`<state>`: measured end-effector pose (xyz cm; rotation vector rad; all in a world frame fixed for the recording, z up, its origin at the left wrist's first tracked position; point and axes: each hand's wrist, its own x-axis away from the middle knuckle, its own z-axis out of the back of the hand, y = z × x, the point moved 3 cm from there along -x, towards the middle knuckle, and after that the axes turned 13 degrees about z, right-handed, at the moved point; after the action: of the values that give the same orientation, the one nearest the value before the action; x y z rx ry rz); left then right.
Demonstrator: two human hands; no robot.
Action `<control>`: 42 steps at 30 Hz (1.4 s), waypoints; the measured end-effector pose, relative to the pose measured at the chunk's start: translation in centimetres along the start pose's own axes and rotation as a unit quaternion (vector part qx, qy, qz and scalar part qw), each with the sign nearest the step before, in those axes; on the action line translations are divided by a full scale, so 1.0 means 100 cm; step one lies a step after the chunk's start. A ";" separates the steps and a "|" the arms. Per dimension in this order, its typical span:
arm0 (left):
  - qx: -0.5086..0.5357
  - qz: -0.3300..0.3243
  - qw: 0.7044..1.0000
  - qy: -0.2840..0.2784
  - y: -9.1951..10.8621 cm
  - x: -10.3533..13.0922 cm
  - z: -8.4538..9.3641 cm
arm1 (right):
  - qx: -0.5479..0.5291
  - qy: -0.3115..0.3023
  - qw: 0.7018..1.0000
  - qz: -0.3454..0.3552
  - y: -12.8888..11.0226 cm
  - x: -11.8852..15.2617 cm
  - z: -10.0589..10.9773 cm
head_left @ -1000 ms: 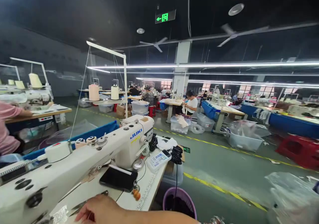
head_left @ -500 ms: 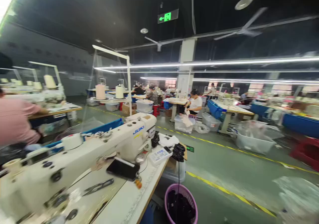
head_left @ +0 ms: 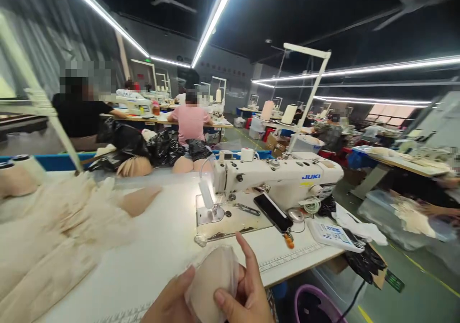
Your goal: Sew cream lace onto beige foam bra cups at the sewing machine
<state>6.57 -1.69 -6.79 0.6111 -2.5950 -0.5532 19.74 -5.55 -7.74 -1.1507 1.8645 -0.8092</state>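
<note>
A beige moulded bra cup [head_left: 210,277], edged with thin sheer fabric, is between my two hands at the front edge of the table. My left hand [head_left: 170,296] grips its left side, the thumb along the rim. On the other side, my right hand [head_left: 251,287] presses its thumb onto the cup's face while the index finger points up. Just beyond them stands a white JUKI sewing machine [head_left: 273,174] with its lamp lit over the needle plate. Thread snips [head_left: 247,210] and a black phone [head_left: 273,213] lie on the machine bed.
Cream sheer fabric [head_left: 61,236] is heaped on the left of the table. Stacked beige cups [head_left: 134,167] and black plastic bags [head_left: 125,138] sit along the back. A white box [head_left: 334,234] rests at the right end, above a purple basket [head_left: 300,294]. Co-workers sit at machines beyond.
My view has swung left and down from the aisle to the tabletop. Both hands and the bra cup, out of sight before, are now in view.
</note>
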 end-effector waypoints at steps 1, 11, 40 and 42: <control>-0.002 -0.017 1.000 0.014 0.002 -0.002 -0.005 | 0.011 -0.010 1.000 -0.006 0.000 0.003 0.001; -0.047 -0.114 0.974 0.191 0.009 0.001 -0.014 | 0.036 -0.013 0.999 -0.038 0.008 0.007 0.012; -0.043 -0.146 0.966 0.207 0.017 -0.003 -0.015 | 0.034 0.024 0.998 -0.039 0.007 -0.007 0.018; -0.039 -0.146 0.967 0.206 0.017 -0.003 -0.014 | 0.033 0.019 0.998 -0.041 0.008 -0.007 0.019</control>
<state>6.96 -0.56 -4.92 0.9761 -2.0991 -0.5465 21.22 -4.79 -9.12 -1.1836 1.8179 -0.9366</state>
